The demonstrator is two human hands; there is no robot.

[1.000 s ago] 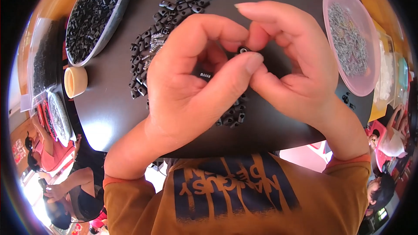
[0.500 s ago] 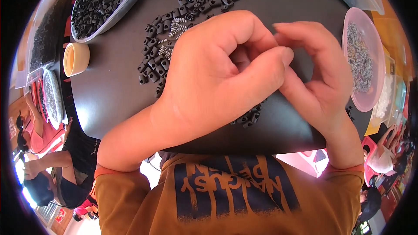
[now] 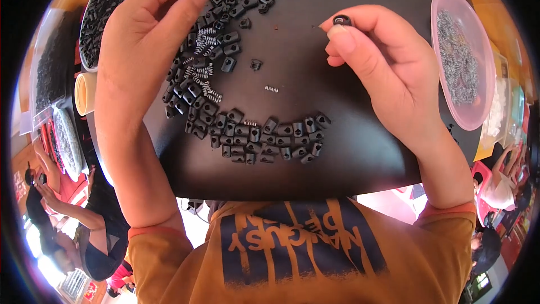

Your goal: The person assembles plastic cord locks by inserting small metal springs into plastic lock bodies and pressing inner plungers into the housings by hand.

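My right hand (image 3: 394,67) is raised over the right side of the dark table, thumb and forefinger pinching a small black cord-lock piece (image 3: 341,20), its round open end showing. At the upper left, my left hand (image 3: 138,39) hovers by the bin with thumb and fingers closed together; whatever may be between the tips is hidden. Below and beside it, loose metal springs (image 3: 199,72) lie among many black cord-lock pieces (image 3: 228,65). More of these pieces (image 3: 264,141) form a curved band near the table's front edge. One spring (image 3: 271,89) lies alone mid-table.
A clear bin of black pieces (image 3: 115,5) stands at the far left, with a cream-coloured cup (image 3: 84,93) nearer. To the right is a pink oval tray (image 3: 441,39) of springs (image 3: 464,62). Other people sit at both sides.
My hands have parted: the left moved left and away toward the bin, the right shifted slightly. The black piece in my right fingers and the near band of pieces now show.
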